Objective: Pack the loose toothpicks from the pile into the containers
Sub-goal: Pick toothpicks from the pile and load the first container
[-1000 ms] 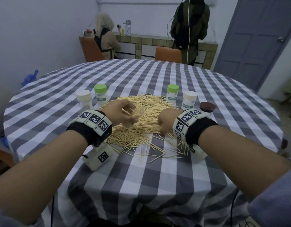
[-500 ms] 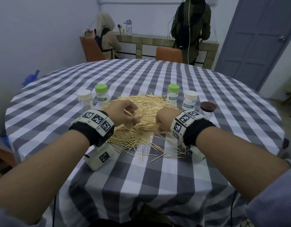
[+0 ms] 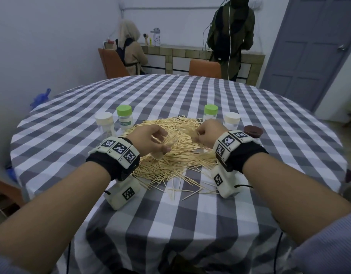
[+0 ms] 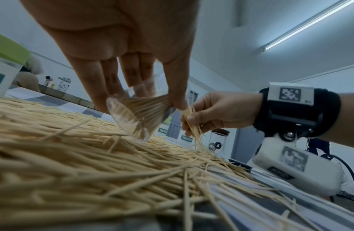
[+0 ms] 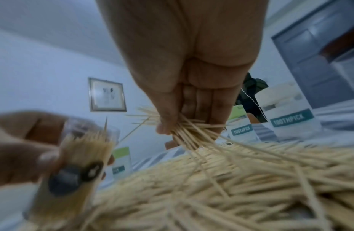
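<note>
While the checked tabletop point(image 3: 190, 214) carries a wide toothpick pile point(image 3: 170, 161) between capped containers point(image 3: 124, 117), the left hand point(image 3: 149, 142) curls its fingers around a tilted clear jar point(image 4: 132, 115) half full of toothpicks, and the right hand point(image 3: 208, 133) pinches a small bundle point(image 5: 184, 129) just above the pile.

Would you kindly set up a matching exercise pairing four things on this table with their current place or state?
Things:
1. clear container
2. toothpick bundle
3. brown-lidded jar
4. toothpick pile

Place or state:
A. spread over the checked tablecloth
B. standing at the far right of the row
C. tilted in the left hand, part filled
D. pinched in the right hand above the pile

Pairs: 1-C, 2-D, 3-B, 4-A
</note>
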